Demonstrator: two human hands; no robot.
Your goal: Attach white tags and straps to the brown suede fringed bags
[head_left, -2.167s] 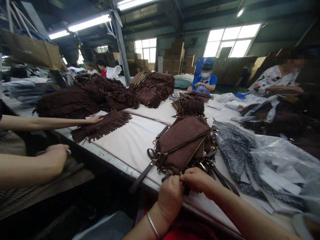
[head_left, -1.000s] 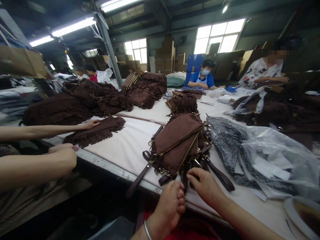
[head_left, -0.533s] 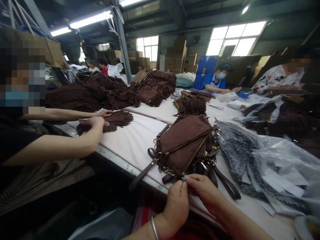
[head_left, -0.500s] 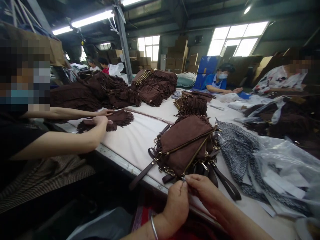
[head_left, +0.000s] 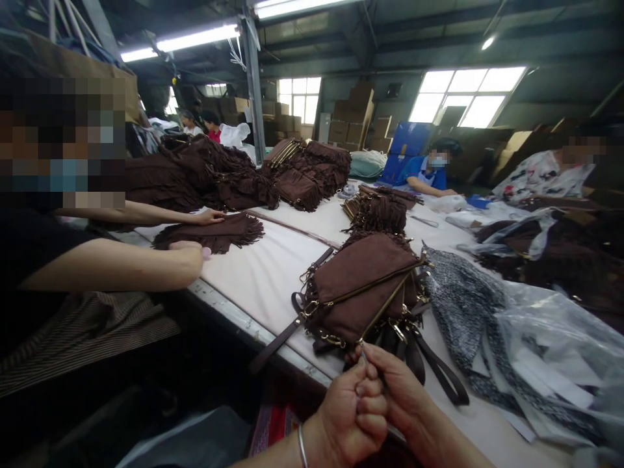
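Note:
A brown fringed bag [head_left: 363, 286] with gold zippers lies on a stack of similar bags at the table's near edge. At its lower corner, my right hand [head_left: 397, 377] is closed, thumb and finger pinching by the gold zipper end. My left hand [head_left: 351, 406], with a silver bangle on the wrist, is curled into a fist just below, against the right fingers. A thin, small piece shows at the left thumb tip, too small to name. Dark wrist straps [head_left: 441, 367] with gold clips hang from the stack toward me.
At left a co-worker's arms reach over a fringed brown piece [head_left: 229, 231]. Brown bag piles [head_left: 312, 169] stand farther back. Right of my hands lie a grey speckled cloth [head_left: 461, 305] and clear plastic bags [head_left: 560, 338]. Two other people sit across the table [head_left: 263, 273].
My left hand has curled into a tighter fist and turned, moving slightly right against my right hand. The co-worker's near hand has moved down along the fringed piece. The view has shifted slightly.

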